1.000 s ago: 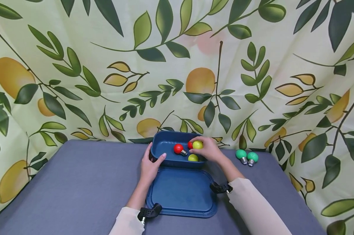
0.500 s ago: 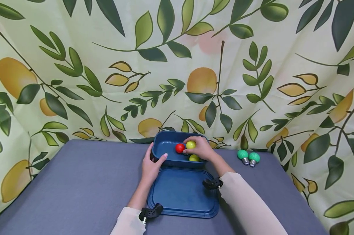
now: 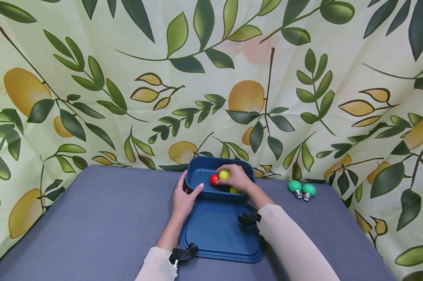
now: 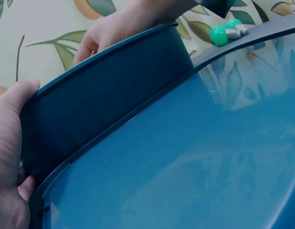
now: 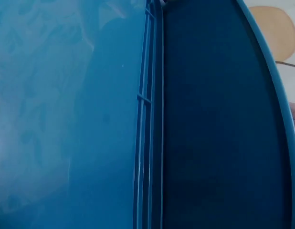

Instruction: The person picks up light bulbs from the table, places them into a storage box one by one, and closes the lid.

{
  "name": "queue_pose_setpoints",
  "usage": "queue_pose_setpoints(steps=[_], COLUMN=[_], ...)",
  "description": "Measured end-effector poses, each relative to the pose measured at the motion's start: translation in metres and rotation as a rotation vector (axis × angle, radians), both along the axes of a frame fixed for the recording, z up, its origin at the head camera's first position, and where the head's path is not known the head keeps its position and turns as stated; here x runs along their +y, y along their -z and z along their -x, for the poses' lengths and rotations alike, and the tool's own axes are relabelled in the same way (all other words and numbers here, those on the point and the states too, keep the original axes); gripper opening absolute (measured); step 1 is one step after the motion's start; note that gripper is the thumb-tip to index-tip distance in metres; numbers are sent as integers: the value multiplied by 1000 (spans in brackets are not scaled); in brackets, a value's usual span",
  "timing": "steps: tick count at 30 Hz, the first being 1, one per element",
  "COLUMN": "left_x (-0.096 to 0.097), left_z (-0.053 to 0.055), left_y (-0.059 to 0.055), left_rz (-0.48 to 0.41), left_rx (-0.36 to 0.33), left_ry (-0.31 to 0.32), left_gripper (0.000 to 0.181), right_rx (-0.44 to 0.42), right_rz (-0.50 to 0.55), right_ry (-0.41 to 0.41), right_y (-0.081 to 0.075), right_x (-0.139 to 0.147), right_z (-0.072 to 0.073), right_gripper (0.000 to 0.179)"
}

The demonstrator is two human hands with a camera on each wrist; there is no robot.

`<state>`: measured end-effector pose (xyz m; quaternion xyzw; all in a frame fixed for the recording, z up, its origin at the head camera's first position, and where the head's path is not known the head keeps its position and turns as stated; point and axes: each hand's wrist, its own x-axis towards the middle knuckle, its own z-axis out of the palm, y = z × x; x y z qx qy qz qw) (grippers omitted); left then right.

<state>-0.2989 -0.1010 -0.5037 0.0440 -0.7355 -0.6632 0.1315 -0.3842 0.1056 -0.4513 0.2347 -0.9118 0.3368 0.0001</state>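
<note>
At the back of the table my left hand grips the left end of a blue plastic box. Its thumb lies at the front rim and its fingers wrap the end wall, as the left wrist view also shows. Inside the box, my right hand pinches a yellow light bulb by its lower part, so the base is hidden. A red bulb sits just left of those fingertips. Below the right hand, another yellow bulb is partly covered. In the right wrist view, the box's front wall hides the fingers.
A blue lid lies flat in front of the box, against its front side. Two green light bulbs with metal screw bases lie on the grey table to the right. A leaf-and-fruit patterned curtain hangs behind the table.
My right hand has moved left inside the box with the yellow bulb, up to the red bulb. It now covers the second red bulb. My left hand keeps its grip on the box.
</note>
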Motion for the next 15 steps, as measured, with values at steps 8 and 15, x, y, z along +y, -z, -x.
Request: queue_pose_setpoints(steps=[8,15], left_x=[1,1], left_z=[1,1], left_y=[1,1], left_rz=[3,-3], left_rx=[5,12], left_ry=[-4,2], left_gripper=[81,80], right_rx=[-37,-56], right_rz=[-21,-17], right_ry=[-21,-17], right_y=[1,2], right_x=[-12,-15], right_z=[2,5], right_gripper=[32,32])
